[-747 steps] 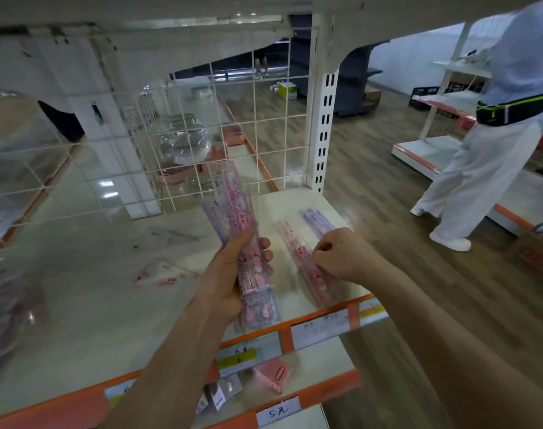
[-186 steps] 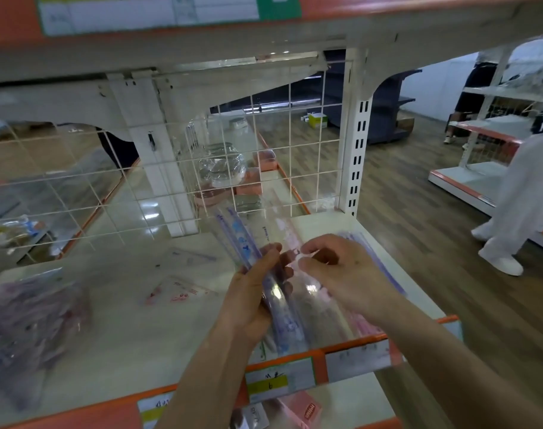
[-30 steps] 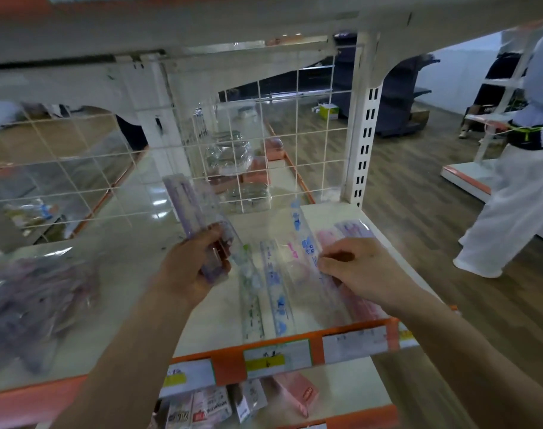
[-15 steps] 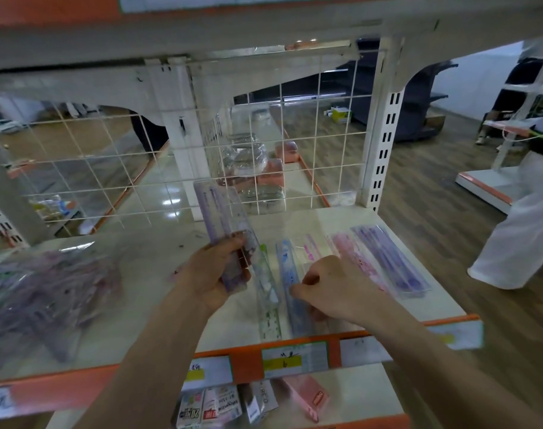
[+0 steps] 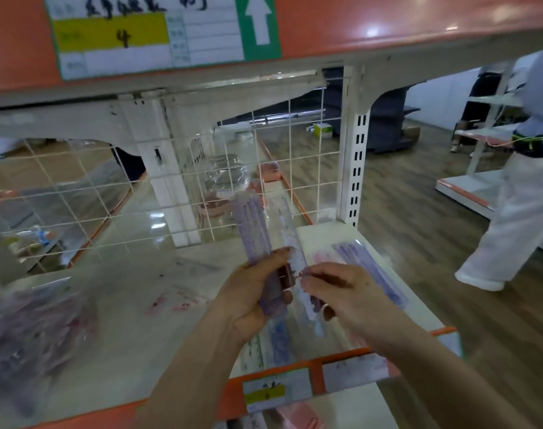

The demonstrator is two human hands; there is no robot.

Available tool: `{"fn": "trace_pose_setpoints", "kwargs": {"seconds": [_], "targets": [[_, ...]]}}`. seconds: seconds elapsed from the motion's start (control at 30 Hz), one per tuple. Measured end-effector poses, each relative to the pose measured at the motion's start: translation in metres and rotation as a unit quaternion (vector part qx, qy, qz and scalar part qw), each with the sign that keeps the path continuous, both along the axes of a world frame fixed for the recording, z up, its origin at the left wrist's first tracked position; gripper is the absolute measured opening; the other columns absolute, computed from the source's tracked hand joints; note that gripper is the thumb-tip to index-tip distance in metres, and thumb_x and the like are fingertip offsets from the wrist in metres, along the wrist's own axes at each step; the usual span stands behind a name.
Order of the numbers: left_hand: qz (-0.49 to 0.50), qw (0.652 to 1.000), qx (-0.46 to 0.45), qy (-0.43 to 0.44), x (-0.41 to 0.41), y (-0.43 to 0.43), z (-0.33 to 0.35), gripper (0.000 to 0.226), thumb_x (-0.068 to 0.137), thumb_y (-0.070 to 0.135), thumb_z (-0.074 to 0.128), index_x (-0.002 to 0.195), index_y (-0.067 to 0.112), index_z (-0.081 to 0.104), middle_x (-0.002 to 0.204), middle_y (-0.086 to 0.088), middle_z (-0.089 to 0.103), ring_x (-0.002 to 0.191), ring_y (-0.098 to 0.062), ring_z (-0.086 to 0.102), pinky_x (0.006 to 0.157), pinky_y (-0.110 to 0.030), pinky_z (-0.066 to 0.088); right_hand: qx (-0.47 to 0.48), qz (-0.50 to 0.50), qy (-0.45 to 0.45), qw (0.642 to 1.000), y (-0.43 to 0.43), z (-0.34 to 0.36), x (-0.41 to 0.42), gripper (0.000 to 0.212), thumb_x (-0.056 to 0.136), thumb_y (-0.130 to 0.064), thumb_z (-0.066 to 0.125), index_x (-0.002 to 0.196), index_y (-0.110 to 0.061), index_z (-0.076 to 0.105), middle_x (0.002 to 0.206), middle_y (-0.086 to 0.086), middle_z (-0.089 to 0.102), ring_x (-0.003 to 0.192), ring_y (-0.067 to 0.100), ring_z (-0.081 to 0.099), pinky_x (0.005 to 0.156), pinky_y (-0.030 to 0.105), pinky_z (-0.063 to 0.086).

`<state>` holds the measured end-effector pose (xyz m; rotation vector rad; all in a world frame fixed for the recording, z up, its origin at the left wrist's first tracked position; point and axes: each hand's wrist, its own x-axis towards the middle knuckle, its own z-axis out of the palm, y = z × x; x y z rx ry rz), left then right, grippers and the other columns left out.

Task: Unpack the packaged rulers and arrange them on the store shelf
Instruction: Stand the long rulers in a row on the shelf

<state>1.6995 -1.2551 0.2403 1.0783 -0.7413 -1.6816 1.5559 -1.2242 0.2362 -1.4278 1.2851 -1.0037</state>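
Note:
My left hand (image 5: 248, 292) grips a small stack of purple rulers (image 5: 253, 230), held upright above the white shelf (image 5: 134, 329). Beside it my right hand (image 5: 341, 292) pinches one clear ruler (image 5: 290, 239) out of that stack between thumb and fingers. Several rulers lie side by side on the shelf: a purple one (image 5: 369, 274) at the far right, a pink one (image 5: 321, 257) next to it, and others partly hidden under my hands (image 5: 276, 345).
A clear bag of packaged rulers (image 5: 32, 329) lies at the shelf's left. A white wire grid (image 5: 202, 187) backs the shelf, with an upright post (image 5: 353, 168) at its right. An orange upper shelf edge (image 5: 387, 23) hangs overhead. A person in white (image 5: 517, 205) walks the aisle to the right.
My right hand has lifted off the rulers on the shelf and come up to the stack, where it now pinches one ruler. My left hand has raised the stack slightly rightward.

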Motion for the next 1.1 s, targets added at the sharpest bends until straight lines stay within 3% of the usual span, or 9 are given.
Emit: {"fn": "trace_pose_setpoints", "kwargs": {"seconds": [0.13,0.23,0.37,0.43,0.5,0.57,0.7,0.83,1.1], "targets": [[-0.020,1.000,0.003,0.022,-0.007,-0.003,-0.001,0.009,0.089,0.012,0.058,0.090,0.008,0.066,0.061,-0.003,0.053,0.048,-0.013,0.048,0.041,-0.021,0.039,0.003,-0.031,-0.028,0.999,0.003,0.000,-0.010,0.019,0.093,-0.015,0.055,0.085,-0.006,0.069,0.068,0.011,0.065,0.059,0.014,0.059,0.055,0.022,0.049],[-0.005,1.000,0.001,0.016,-0.013,-0.006,-0.004,0.009,0.091,0.011,0.056,0.091,0.008,0.065,0.061,-0.002,0.051,0.045,-0.011,0.046,0.041,-0.019,0.040,-0.054,-0.098,0.078,0.991,0.003,-0.004,-0.015,0.022,0.093,-0.018,0.051,0.076,-0.007,0.059,0.069,0.015,0.064,0.059,0.022,0.059,0.051,0.020,0.046],[-0.015,1.000,-0.008,0.001,-0.025,-0.003,-0.005,0.007,0.084,0.011,0.067,0.078,0.012,0.064,0.059,-0.001,0.051,0.041,-0.010,0.045,0.040,-0.019,0.039,-0.209,-0.154,0.382,0.887,0.003,-0.019,-0.012,0.017,0.089,-0.023,0.056,0.076,-0.023,0.045,0.061,-0.002,0.059,0.055,0.017,0.053,0.047,0.028,0.037],[-0.020,1.000,-0.019,-0.012,-0.031,-0.002,-0.005,0.017,0.082,0.012,0.069,0.068,0.016,0.061,0.058,-0.001,0.051,0.042,-0.011,0.044,0.043,-0.020,0.039,-0.271,-0.148,0.428,0.849,0.003,-0.021,-0.009,0.015,0.070,-0.017,0.065,0.075,-0.019,0.051,0.051,-0.003,0.055,0.041,0.016,0.045,0.036,0.021,0.020],[-0.016,0.999,-0.029,-0.026,-0.033,-0.001,-0.007,0.020,0.082,0.014,0.070,0.064,0.018,0.062,0.056,-0.002,0.054,0.045,-0.012,0.045,0.048,-0.022,0.041,-0.290,-0.129,0.430,0.845,0.005,-0.016,-0.006,0.021,0.057,-0.018,0.066,0.068,-0.018,0.048,0.045,-0.005,0.048,0.035,0.014,0.043,0.037,0.015,0.010],[-0.006,0.999,-0.035,-0.030,-0.033,-0.002,-0.010,0.016,0.082,0.013,0.069,0.067,0.018,0.064,0.056,-0.004,0.059,0.049,-0.016,0.049,0.053,-0.025,0.044,-0.275,-0.109,0.427,0.855,0.005,-0.014,-0.003,0.020,0.069,-0.021,0.063,0.074,-0.021,0.044,0.047,-0.009,0.043,0.038,0.009,0.041,0.038,0.015,0.011],[0.013,0.999,-0.036,-0.010,-0.023,-0.003,-0.009,0.008,0.083,0.009,0.066,0.078,0.014,0.063,0.064,-0.005,0.066,0.047,-0.014,0.060,0.044,-0.021,0.047,-0.215,-0.065,0.319,0.921,0.008,-0.010,-0.001,0.016,0.084,-0.038,0.057,0.087,-0.031,0.043,0.061,-0.015,0.050,0.056,0.004,0.048,0.055,0.024,0.041],[0.006,0.999,-0.036,-0.024,-0.009,-0.003,-0.006,0.009,0.083,0.011,0.067,0.078,0.014,0.061,0.067,-0.006,0.059,0.048,-0.015,0.050,0.042,-0.020,0.043,-0.154,-0.058,0.225,0.960,0.005,-0.001,-0.002,0.016,0.087,-0.032,0.059,0.101,-0.035,0.051,0.074,-0.018,0.063,0.071,-0.002,0.058,0.069,0.021,0.049],[0.076,0.997,0.025,0.021,0.056,-0.004,-0.007,0.030,0.095,0.038,0.042,0.084,0.013,0.054,0.066,-0.005,0.052,0.049,-0.016,0.047,0.046,-0.021,0.042,-0.064,-0.068,0.100,0.991,-0.014,0.007,-0.011,0.010,0.084,-0.015,0.066,0.083,-0.024,0.066,0.073,-0.008,0.070,0.061,0.001,0.062,0.057,0.013,0.047]]}}
